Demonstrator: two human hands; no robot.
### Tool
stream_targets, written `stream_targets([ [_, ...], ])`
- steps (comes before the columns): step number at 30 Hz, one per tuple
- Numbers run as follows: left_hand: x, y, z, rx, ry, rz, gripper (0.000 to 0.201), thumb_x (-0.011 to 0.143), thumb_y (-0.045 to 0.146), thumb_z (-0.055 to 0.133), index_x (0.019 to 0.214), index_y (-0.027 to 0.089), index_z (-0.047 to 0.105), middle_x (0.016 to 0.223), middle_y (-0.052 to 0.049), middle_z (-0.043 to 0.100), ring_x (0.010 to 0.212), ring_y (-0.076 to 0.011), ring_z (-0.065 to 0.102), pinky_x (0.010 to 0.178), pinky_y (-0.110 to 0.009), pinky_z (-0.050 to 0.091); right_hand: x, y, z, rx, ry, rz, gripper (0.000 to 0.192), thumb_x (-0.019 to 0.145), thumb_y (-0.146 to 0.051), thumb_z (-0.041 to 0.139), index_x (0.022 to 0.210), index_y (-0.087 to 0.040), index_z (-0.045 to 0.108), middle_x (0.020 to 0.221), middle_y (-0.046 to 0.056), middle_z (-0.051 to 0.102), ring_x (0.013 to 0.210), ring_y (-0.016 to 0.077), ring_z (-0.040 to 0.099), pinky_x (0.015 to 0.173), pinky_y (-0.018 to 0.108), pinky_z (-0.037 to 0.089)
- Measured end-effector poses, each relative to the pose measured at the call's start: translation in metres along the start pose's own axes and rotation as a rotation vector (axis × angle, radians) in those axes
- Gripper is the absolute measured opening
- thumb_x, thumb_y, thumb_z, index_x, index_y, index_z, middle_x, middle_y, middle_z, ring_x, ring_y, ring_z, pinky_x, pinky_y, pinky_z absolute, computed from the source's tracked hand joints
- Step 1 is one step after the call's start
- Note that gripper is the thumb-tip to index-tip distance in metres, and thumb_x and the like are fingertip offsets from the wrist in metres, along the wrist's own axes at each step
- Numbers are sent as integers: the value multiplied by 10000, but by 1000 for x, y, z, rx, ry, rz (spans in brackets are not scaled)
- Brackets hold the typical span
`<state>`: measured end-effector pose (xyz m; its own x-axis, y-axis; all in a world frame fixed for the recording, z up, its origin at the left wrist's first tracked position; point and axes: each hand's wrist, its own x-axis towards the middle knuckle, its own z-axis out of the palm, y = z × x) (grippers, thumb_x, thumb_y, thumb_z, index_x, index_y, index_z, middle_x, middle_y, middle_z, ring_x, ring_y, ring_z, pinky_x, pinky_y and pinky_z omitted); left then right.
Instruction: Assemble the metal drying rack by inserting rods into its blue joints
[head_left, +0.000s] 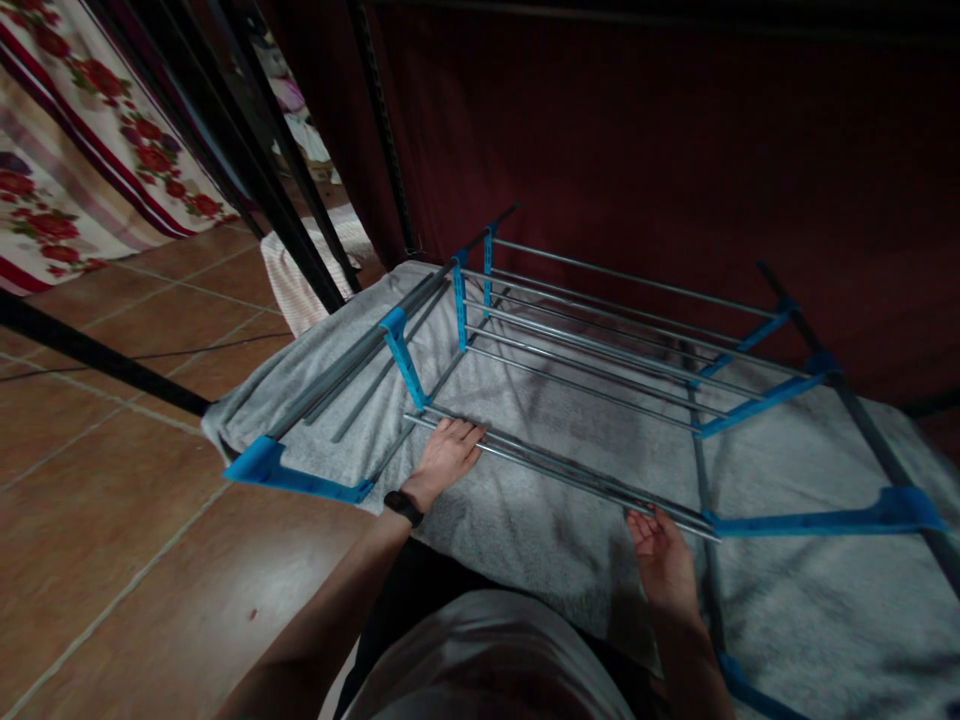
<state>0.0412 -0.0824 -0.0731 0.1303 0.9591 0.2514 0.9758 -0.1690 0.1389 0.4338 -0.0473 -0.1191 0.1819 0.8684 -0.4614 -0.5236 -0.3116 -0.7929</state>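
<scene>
I note a flowered cloth [82,150] hanging far left of the rack, beyond black poles [247,160]. The blue-and-steel rack [600,340] lies on a grey towel [540,510] spread over brown floor tiles [112,520]. At the rack's near left, the left hand [448,455], black band [403,506] on its wrist, rests flat with fingers spread on the front rods [555,470]. At the rods' right end, the right hand [664,560] is open, fingertips touching them from below.

A floral curtain [90,150] hung at ten o'clock above the brown tiled floor [112,520]; dark red fabric [675,130] filled twelve.
</scene>
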Motion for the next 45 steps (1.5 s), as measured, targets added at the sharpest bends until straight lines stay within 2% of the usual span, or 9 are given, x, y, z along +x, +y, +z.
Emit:
stream_targets([
  [7,1,0,0,8,-13,4,334,984,251,450,1247,180,643,1000,-91,691,958,-240,610,907,-407,409,3,2,-4,22,-10,2,199,686,-303,775,813,-224,643,776,-37,702,746,119,683,776,238,583],
  [23,5,-2,-1,21,-18,17,305,987,266,454,1203,200,660,982,-86,692,947,-235,610,920,-401,410,-1,0,0,40,-18,3,123,717,-260,722,814,-222,656,817,-28,707,789,124,689,792,240,588],
  [45,7,3,-6,79,-85,5,347,951,215,499,1276,178,615,1054,-87,704,1010,-237,614,973,-400,400,3,5,-4,35,-14,-14,188,709,-295,760,840,-216,651,827,-26,710,800,124,689,797,237,587],
])
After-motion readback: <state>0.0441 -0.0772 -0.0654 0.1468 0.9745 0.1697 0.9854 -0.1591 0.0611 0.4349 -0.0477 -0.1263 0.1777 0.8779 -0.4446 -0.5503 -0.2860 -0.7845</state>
